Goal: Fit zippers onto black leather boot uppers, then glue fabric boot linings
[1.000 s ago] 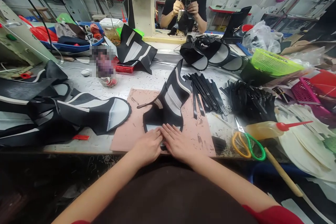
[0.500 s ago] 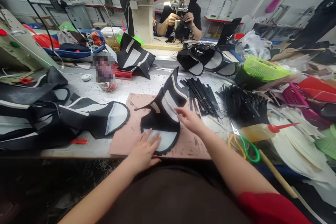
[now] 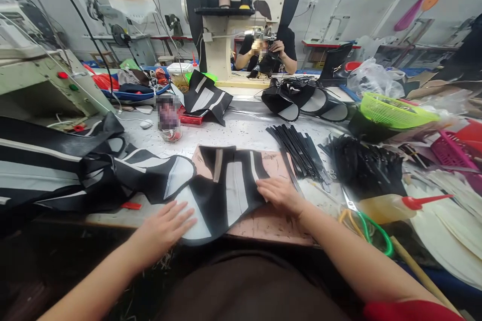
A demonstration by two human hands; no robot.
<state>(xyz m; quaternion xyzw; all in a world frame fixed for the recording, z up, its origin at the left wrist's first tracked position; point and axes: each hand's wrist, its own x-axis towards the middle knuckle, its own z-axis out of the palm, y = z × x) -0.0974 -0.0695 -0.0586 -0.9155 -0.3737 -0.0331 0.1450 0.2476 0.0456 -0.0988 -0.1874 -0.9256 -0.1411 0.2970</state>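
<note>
A black shoe upper (image 3: 214, 197) lies spread over the pinkish board (image 3: 263, 228), with pale strips on its inner side and a rounded white toe part. My left hand (image 3: 165, 225) rests on that toe part at its left end, fingers spread and stretched out. At the opposite side my right hand (image 3: 282, 196) lies on the upper's right edge, fingers extended close together. A stack of similar uppers (image 3: 146, 166) lies to the left, touching or overlapping the toe part. Black strips (image 3: 299, 150) are beyond my right hand.
Green-and-yellow-handled scissors (image 3: 363, 223) and a red-tipped glue bottle (image 3: 387, 208) lie at the right, by a wooden stick (image 3: 417, 271). A partly blurred jar (image 3: 169, 125) stands behind the stack. Across the table a person's hands (image 3: 276, 47) work at a sewing machine (image 3: 218, 35).
The upper has been turned and opened out flat, its toe swinging to the left. My left hand has moved left with the toe; the right hand now lies on the right edge. The view has tilted up.
</note>
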